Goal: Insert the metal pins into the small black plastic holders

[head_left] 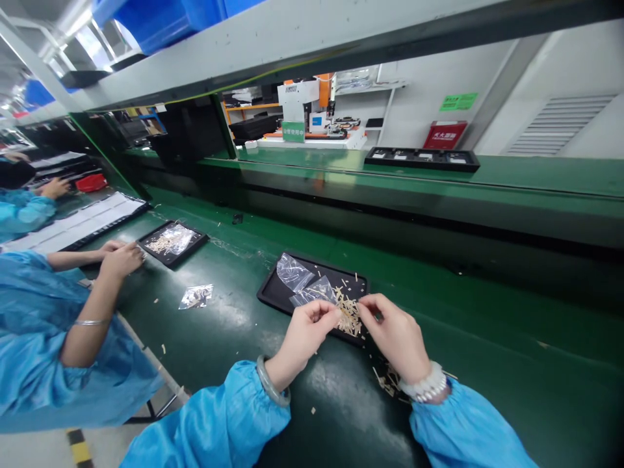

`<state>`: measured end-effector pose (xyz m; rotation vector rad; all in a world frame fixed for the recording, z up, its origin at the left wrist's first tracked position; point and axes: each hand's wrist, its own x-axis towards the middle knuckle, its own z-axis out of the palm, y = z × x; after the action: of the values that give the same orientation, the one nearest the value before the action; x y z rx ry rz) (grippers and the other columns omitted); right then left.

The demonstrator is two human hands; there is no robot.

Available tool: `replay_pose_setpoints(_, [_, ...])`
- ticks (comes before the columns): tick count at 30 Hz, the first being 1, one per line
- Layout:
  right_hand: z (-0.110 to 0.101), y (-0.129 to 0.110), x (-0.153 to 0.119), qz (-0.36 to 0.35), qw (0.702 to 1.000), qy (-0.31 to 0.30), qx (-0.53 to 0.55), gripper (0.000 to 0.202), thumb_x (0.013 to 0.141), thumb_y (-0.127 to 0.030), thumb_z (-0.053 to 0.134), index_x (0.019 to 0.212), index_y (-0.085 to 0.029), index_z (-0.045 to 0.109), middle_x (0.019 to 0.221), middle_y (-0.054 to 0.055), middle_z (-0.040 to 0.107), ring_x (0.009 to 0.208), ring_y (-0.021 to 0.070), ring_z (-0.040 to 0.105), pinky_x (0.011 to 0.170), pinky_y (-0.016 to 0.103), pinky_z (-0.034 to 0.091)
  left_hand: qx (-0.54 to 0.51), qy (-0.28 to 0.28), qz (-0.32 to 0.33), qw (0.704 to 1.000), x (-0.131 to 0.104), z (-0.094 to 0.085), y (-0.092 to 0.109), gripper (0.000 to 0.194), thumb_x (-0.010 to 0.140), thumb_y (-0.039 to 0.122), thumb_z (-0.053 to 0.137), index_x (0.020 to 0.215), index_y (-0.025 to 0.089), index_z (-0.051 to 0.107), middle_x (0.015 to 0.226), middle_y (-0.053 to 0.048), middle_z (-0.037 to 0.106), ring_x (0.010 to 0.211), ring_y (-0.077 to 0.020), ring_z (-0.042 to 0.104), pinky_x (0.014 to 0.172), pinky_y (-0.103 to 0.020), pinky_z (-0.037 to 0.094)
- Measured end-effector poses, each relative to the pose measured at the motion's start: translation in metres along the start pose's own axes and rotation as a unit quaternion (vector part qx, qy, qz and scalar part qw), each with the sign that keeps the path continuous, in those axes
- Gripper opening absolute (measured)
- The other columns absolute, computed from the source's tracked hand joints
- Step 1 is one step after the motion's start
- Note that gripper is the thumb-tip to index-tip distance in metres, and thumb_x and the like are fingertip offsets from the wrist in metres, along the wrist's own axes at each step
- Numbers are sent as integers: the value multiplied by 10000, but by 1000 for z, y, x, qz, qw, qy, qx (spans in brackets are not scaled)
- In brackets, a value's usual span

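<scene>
My left hand [312,328] is closed in a pinch at the near side of a black tray [273,294]; whatever its fingertips hold is too small to make out. Across from it my right hand [396,335] pinches at the tray's right end, its fingertips also hiding what they grip. Between the two lies a heap of small pale strips [348,315] on the tray. Clear plastic bags [294,272] rest in the tray's left part. Beside my right wrist, more thin strips [389,378] are scattered on the green table [336,403].
To the left a co-worker's hands [119,257] are beside another black tray [195,246] with strips and a bag. A small clear bag [196,296] lies between the trays. A raised ledge [312,170] runs behind, bearing a compartment tray [422,160]. A shelf beam [292,39] crosses overhead.
</scene>
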<state>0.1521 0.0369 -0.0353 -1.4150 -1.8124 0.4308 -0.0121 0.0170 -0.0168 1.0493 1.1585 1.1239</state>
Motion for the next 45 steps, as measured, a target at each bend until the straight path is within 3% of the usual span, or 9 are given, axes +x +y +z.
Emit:
replay_pose_setpoints(4, [2,-4,-4,-40,999,-19,-5,254,821,-139,461,997,-238,615,1036,35,673,956,210,621,825,358,480,6,-1,-7,1000,5,-1,-5,246,707,352,641,667,130,543,529,72,410,420,-19,258,402,-169,228])
replay_pose_setpoints(9, [-10,-26,-15,-119,993,0,20,121,874,-216,479,904,-209,595,894,50,640,831,170,612,712,277,479,48,0,16,999,4,-1,-5,199,750,323,616,703,132,585,570,53,487,468,-39,365,475,-176,336])
replay_pose_setpoints(14, [-10,-37,-21,-169,983,20,-75,135,885,-202,481,915,-197,612,846,32,641,752,147,611,687,262,442,107,-8,100,989,-1,-1,-3,145,781,272,595,752,136,635,736,-10,617,698,-116,548,668,-230,445])
replay_pose_setpoints(18, [-10,-34,-21,-182,977,39,-103,147,886,-217,485,902,-184,628,818,32,653,714,144,614,668,256,438,168,-14,159,973,-3,-2,0,129,795,240,576,768,142,655,778,-32,623,709,-129,563,627,-229,456])
replay_pose_setpoints(23, [-12,-34,-22,-208,969,28,-129,160,889,-203,476,905,-184,634,822,41,663,712,153,612,672,263,435,248,-16,225,942,-4,-6,3,93,784,171,564,782,152,655,779,-30,621,648,-108,547,568,-210,453])
replay_pose_setpoints(30, [-13,-36,-22,-221,960,15,-173,211,899,-210,448,869,-184,655,776,38,660,674,147,605,648,266,430,370,-22,344,863,-5,-9,0,143,787,126,515,825,178,643,818,-36,650,793,-147,584,730,-278,489])
replay_pose_setpoints(33, [-16,-37,-22,-226,958,8,-177,215,898,-203,447,866,-180,658,765,37,657,652,146,602,634,266,430,374,-18,342,862,-6,-8,0,131,793,133,519,811,180,640,802,-29,650,780,-145,585,729,-275,485])
replay_pose_setpoints(39, [-18,-41,-23,-226,957,2,-182,241,899,-195,423,938,-179,660,774,44,657,662,150,611,628,266,434,343,1,287,894,-8,-5,1,114,789,141,529,821,176,632,798,-26,629,726,-129,575,696,-249,493])
replay_pose_setpoints(45, [-17,-41,-23,-202,969,4,-143,217,896,-208,441,905,-193,657,802,31,663,656,137,615,620,250,438,374,17,328,867,-10,-4,-2,101,797,136,512,813,175,604,797,-27,621,753,-136,574,701,-255,488])
